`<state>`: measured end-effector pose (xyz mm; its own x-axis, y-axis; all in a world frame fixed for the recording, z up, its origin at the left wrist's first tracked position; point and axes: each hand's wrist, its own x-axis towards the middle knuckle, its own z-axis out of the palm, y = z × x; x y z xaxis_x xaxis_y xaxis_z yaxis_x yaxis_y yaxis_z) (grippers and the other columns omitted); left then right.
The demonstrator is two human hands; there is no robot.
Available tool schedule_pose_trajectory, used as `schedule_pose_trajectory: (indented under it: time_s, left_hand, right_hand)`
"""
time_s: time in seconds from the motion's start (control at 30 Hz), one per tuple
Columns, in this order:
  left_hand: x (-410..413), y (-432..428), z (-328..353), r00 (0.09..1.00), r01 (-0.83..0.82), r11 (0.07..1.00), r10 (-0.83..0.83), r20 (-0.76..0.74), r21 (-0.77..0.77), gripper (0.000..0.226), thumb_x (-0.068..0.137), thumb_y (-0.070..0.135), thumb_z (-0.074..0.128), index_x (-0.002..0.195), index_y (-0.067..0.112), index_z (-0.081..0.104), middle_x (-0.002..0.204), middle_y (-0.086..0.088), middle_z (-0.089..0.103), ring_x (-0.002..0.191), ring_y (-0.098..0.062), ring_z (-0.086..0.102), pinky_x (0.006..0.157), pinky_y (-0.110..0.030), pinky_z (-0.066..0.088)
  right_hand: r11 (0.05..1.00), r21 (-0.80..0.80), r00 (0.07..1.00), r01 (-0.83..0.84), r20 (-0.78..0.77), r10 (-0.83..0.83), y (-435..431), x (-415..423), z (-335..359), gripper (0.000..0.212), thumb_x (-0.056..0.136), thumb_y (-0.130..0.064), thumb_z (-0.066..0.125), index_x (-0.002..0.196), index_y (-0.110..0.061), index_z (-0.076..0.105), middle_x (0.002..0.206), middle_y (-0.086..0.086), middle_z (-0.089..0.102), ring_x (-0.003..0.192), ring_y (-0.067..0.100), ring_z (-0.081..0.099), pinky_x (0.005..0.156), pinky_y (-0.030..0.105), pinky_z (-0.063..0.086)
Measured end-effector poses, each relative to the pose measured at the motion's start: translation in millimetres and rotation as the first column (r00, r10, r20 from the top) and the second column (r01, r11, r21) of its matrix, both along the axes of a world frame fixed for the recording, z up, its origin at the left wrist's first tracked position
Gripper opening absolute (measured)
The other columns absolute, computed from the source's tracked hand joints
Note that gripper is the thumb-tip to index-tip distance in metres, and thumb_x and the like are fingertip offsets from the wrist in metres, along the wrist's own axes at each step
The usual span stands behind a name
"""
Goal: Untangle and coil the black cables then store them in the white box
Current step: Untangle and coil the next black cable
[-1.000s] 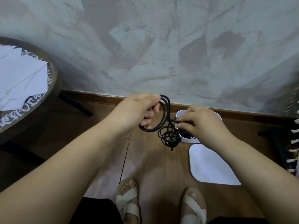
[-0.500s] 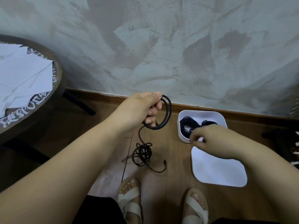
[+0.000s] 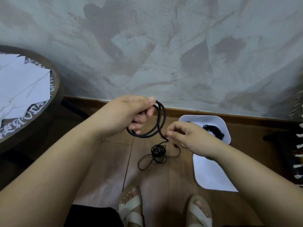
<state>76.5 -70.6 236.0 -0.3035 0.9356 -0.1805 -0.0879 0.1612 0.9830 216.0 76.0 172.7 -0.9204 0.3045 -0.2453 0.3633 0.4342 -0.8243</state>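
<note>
Right hand (image 3: 188,138) back from box (image 3: 205,117), grip pinching cable (image 3: 164,115) below the loops. Left hand (image 3: 129,112) grip clamped on loops. Tangle (image 3: 158,150) remains; coiling likely resumes.

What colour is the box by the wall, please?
The box is white, clearest in the head view.

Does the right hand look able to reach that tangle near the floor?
Probably yes: the right hand is by the cable, and the tangle sits just below it, with nothing in between.
</note>
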Motion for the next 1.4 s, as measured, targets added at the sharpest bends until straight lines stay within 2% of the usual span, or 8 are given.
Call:
schedule_pose_trajectory:
  time_s: [0.23, 0.43, 0.6, 0.7, 0.83, 1.1, 1.23, 1.4]
  left_hand:
    - [6.9, 2.3, 5.2, 0.998, 0.047, 0.997, -0.049, 0.030, 0.061, 0.033, 0.088, 0.033, 0.044, 0.061, 0.016, 0.052, 0.047, 0.008, 0.028, 0.036, -0.006, 0.027, 0.046, -0.021, 0.038]
    - [14.8, 2.5, 14.6, 0.997, 0.066, 0.992, -0.069, 0.027, 0.105, 0.037, 0.089, 0.035, 0.042, 0.058, 0.020, 0.054, 0.047, 0.008, 0.028, 0.037, -0.007, 0.026, 0.046, -0.021, 0.038]
    - [1.3, 2.6, 11.7, 0.982, -0.189, 0.982, 0.189, -0.020, -0.013, 0.044, 0.101, 0.036, 0.035, 0.064, 0.015, 0.043, 0.049, 0.005, 0.025, 0.039, -0.010, 0.023, 0.044, -0.023, 0.034]
    - [-0.7, 7.0, 2.2, 0.970, -0.238, 0.965, 0.242, 0.030, -0.112, 0.039, 0.102, 0.033, 0.033, 0.067, 0.014, 0.039, 0.048, 0.005, 0.025, 0.037, -0.009, 0.023, 0.042, -0.021, 0.032]
    - [3.2, 12.0, -1.9, 0.941, -0.273, 0.953, 0.293, 0.167, -0.134, 0.037, 0.101, 0.031, 0.035, 0.068, 0.015, 0.039, 0.048, 0.005, 0.026, 0.035, -0.008, 0.024, 0.040, -0.018, 0.032]
    - [27.8, 25.4, -8.0, 0.968, -0.235, 0.972, 0.236, 0.089, -0.022, 0.031, 0.101, 0.022, 0.035, 0.073, 0.012, 0.043, 0.049, 0.004, 0.034, 0.040, -0.010, 0.032, 0.050, -0.023, 0.034]
    - [31.5, 26.8, -15.5, 0.969, -0.210, 0.977, 0.214, 0.126, -0.045, 0.025, 0.101, 0.016, 0.037, 0.079, 0.011, 0.048, 0.051, 0.005, 0.042, 0.045, -0.012, 0.043, 0.054, -0.024, 0.041]
    - [28.0, 20.5, -9.7, 0.851, -0.164, 0.986, 0.138, 0.507, 0.007, 0.014, 0.080, 0.023, 0.051, 0.077, 0.009, 0.050, 0.047, 0.005, 0.039, 0.048, -0.011, 0.052, 0.062, -0.026, 0.056]
  right_hand:
    - [0.963, -0.269, 0.992, 0.009, -0.120, -0.043, -1.3, -1.5, 10.5, 0.039, 0.089, -0.019, 0.061, 0.124, -0.031, 0.048, 0.127, -0.010, 0.056, 0.113, -0.001, 0.056, 0.100, 0.022, 0.044]
    - [0.958, -0.280, 0.976, -0.055, -0.217, -0.007, -4.8, -0.8, 19.5, 0.017, 0.094, -0.011, 0.051, 0.099, -0.018, 0.065, 0.088, 0.000, 0.070, 0.085, 0.009, 0.066, 0.080, 0.017, 0.050]
    - [0.878, -0.425, 0.859, 0.221, -0.341, -0.381, 5.3, -2.5, 33.2, 0.020, 0.097, -0.011, 0.045, 0.088, -0.015, 0.062, 0.056, -0.005, 0.047, 0.042, 0.008, 0.039, 0.049, 0.022, 0.049]
    - [0.878, -0.395, 0.854, 0.272, -0.321, -0.409, 4.1, -3.1, 35.3, 0.018, 0.098, -0.015, 0.044, 0.092, -0.017, 0.061, 0.055, -0.004, 0.046, 0.039, 0.003, 0.033, 0.039, 0.014, 0.031]
    - [0.887, -0.332, 0.900, 0.320, -0.186, -0.394, 4.5, -2.1, 26.1, 0.024, 0.100, -0.027, 0.041, 0.095, -0.018, 0.063, 0.057, -0.005, 0.050, 0.046, 0.007, 0.033, 0.045, 0.016, 0.029]
    - [0.740, -0.653, 0.959, 0.160, -0.074, -0.273, -1.5, -2.1, 27.2, 0.064, 0.069, -0.051, 0.054, 0.116, -0.008, 0.057, 0.089, 0.001, 0.061, 0.052, 0.005, 0.032, 0.048, 0.020, 0.016]
    - [0.708, -0.692, 0.969, 0.143, -0.050, -0.244, -3.8, -3.5, 27.8, 0.036, 0.077, -0.036, 0.055, 0.099, -0.008, 0.056, 0.065, -0.004, 0.049, 0.050, 0.005, 0.031, 0.042, 0.015, 0.018]
    - [0.559, -0.817, 0.935, 0.145, -0.072, -0.348, -1.3, -2.9, 33.6, 0.024, 0.080, -0.038, 0.048, 0.078, -0.014, 0.049, 0.050, -0.008, 0.031, 0.059, 0.011, 0.033, 0.043, 0.019, 0.023]
